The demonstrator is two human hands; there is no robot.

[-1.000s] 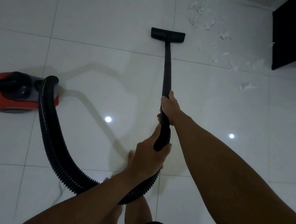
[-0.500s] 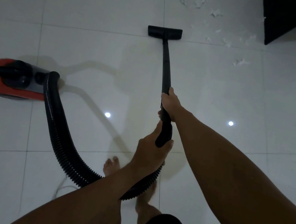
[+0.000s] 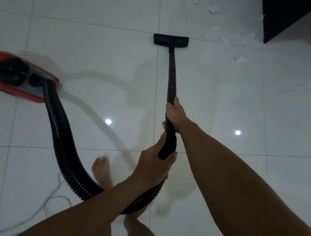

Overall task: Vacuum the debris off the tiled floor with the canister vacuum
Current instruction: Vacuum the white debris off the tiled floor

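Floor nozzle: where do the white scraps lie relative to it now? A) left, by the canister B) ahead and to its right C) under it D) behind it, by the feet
B: the floor nozzle sits short of the white scraps, which lie ahead and rightward near the dark cabinet.

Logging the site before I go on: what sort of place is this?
Most likely a room in a home, though little of it shows. Glossy white tiled floor, a red canister vacuum of household type with its cord on the tiles, and dark furniture standing by the scattered white debris.
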